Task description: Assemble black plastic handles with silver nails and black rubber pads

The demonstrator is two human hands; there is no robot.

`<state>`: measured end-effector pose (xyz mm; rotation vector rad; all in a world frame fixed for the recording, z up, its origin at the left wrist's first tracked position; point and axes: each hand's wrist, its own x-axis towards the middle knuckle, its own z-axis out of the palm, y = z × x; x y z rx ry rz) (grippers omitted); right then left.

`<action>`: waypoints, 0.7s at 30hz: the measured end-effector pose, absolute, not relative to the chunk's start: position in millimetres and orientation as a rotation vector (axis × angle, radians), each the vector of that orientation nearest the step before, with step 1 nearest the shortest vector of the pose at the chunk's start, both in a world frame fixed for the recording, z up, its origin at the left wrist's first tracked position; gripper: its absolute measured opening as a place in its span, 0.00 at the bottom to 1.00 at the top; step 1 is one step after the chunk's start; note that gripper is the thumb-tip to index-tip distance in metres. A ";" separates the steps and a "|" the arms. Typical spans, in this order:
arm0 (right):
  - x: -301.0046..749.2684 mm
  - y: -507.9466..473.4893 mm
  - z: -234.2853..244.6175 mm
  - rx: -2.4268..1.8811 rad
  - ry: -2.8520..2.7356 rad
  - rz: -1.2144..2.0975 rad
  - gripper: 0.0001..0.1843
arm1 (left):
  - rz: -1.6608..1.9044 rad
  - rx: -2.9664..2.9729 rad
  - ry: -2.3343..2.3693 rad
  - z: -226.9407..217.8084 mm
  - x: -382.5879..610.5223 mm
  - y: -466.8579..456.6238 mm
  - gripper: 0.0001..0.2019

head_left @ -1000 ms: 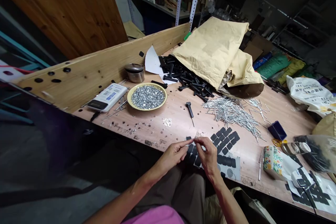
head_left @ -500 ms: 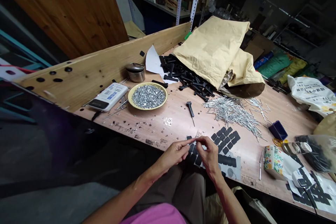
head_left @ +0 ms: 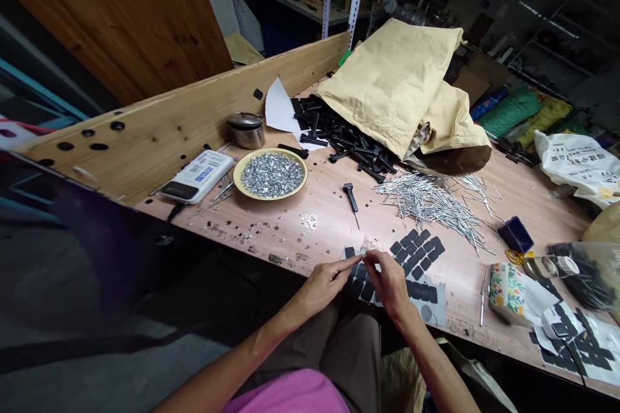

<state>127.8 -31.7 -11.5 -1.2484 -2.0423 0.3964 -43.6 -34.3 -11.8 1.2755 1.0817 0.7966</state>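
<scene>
Just above the bench's near edge, my left hand (head_left: 325, 281) and my right hand (head_left: 390, 279) meet at the fingertips. The left index finger points straight toward the right, its other fingers curled in. The right thumb and forefinger are pinched at its tip; whatever lies between them is too small to make out. Under the hands lies a pale backing sheet (head_left: 438, 316) bearing black rounded pads (head_left: 420, 292). More black pads (head_left: 417, 250) sit in rows just beyond the right hand. Farther off rests a black-handled tool (head_left: 351, 199) with a thin metal shaft.
Left are a yellow bowl (head_left: 236, 182) of small metal pieces, a white scale-like device (head_left: 196, 175) and a lidded metal pot (head_left: 249, 135). Behind lie black parts (head_left: 361, 153), metal rods (head_left: 431, 203) and a paper sack (head_left: 387, 84). Rightward stand a blue box (head_left: 515, 235) and a flowered carton (head_left: 506, 290).
The view has shifted slightly. My hands stay together at the fingertips, with the right fingers turned a little and pressed against the left index fingertip. Things on the bench have not been moved.
</scene>
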 end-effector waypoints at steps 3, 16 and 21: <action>127.3 -33.5 -8.9 -1.380 -1.785 0.669 0.08 | 0.763 1.276 1.050 -11.0 -43.3 -34.3 0.21; 121.0 -31.4 2.0 -1.431 -0.797 1.619 0.21 | 0.806 1.465 1.060 -10.0 -38.9 -38.2 0.19; 121.3 -33.3 6.4 -1.442 -0.959 1.475 0.18 | 0.734 1.444 1.160 -6.2 -36.9 -40.2 0.20</action>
